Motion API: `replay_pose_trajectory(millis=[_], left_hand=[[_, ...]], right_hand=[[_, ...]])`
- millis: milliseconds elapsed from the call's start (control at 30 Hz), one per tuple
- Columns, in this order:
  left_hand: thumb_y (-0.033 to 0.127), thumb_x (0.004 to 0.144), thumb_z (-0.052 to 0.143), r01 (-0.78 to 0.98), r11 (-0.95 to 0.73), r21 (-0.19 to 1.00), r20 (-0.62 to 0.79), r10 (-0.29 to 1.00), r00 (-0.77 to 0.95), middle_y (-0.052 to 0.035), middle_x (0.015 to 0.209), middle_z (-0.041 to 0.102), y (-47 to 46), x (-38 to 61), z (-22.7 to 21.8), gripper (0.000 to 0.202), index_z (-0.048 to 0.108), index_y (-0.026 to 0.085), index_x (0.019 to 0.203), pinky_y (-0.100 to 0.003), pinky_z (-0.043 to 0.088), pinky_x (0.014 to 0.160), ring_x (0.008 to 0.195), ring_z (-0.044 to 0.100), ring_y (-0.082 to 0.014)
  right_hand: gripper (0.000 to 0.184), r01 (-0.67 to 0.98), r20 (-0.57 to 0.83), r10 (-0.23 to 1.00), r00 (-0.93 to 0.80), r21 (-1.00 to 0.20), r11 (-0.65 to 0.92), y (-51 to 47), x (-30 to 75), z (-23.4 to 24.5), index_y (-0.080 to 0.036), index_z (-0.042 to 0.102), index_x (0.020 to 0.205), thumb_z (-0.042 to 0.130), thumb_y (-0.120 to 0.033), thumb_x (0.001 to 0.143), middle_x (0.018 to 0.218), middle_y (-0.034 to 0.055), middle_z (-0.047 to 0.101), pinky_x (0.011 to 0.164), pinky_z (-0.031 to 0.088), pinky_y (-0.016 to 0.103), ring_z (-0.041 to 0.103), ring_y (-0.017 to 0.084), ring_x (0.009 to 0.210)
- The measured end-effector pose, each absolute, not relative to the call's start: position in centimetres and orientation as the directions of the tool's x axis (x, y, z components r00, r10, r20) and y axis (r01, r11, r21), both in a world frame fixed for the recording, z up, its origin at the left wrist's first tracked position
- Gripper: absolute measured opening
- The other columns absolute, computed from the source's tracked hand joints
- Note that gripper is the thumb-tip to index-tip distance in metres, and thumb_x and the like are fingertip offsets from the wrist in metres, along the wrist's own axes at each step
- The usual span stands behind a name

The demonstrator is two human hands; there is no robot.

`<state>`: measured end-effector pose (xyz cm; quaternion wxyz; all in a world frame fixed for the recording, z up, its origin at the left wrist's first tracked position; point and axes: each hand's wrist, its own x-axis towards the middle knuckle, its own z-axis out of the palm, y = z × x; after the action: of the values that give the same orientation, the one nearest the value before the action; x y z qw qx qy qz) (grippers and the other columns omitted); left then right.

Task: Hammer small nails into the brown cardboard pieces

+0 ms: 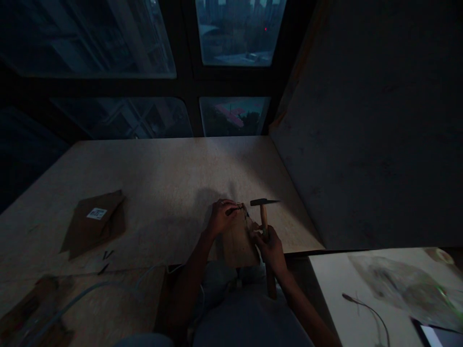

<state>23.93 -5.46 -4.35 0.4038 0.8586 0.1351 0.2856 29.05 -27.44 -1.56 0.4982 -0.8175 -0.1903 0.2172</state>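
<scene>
- Perhaps because the board (238,243) needs steadying, left hand (221,218) touches its far end; grip unclear.
- Right hand (272,248) holds hammer (264,216) mid-handle, possibly for control.

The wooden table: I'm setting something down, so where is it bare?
Bare wood lies between the window and the left hand, and between the brown sheets and that hand's forearm. It is crowded at the wooden board, where the right hand holds a hammer, and around the small dark pieces.
</scene>
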Motion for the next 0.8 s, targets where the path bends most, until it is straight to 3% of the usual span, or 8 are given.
replay_pose_trajectory(millis=[300,600,800], left_hand=[[0.020,0.083,0.073,-0.028,-0.589,0.808,0.389,0.497,0.776,-0.0068,0.099,0.075,-5.4,23.6,-5.4,0.006,0.075,0.023,0.088,-0.040,0.057,0.089,0.098,0.068,-0.0203],[0.019,0.082,0.073,-0.051,-0.578,0.815,0.375,0.459,0.805,-0.0066,0.097,0.074,-5.0,23.6,-4.8,0.009,0.074,0.021,0.090,-0.037,0.055,0.088,0.095,0.069,-0.0198],[0.021,0.080,0.078,-0.003,-0.635,0.772,0.332,0.399,0.855,-0.0076,0.108,0.072,-4.5,24.3,-3.7,0.017,0.077,0.023,0.097,-0.040,0.053,0.095,0.105,0.065,-0.0222]], right_hand=[[0.038,0.096,-0.172,0.521,0.836,-0.889,-0.447,-27.3,28.6,-2.6,-0.018,0.059,0.102,0.059,-0.050,0.081,0.077,0.0054,0.070,0.062,0.047,0.031,0.065,0.025,0.072],[0.037,0.072,-0.180,0.504,0.845,-0.896,-0.439,-27.3,28.8,-3.0,-0.019,0.058,0.101,0.059,-0.050,0.081,0.078,0.0058,0.071,0.063,0.049,0.032,0.066,0.025,0.072],[0.038,0.060,-0.193,0.510,0.838,-0.897,-0.439,-27.2,28.8,-3.3,-0.018,0.059,0.101,0.060,-0.050,0.081,0.079,0.0069,0.073,0.064,0.049,0.032,0.068,0.026,0.074]])
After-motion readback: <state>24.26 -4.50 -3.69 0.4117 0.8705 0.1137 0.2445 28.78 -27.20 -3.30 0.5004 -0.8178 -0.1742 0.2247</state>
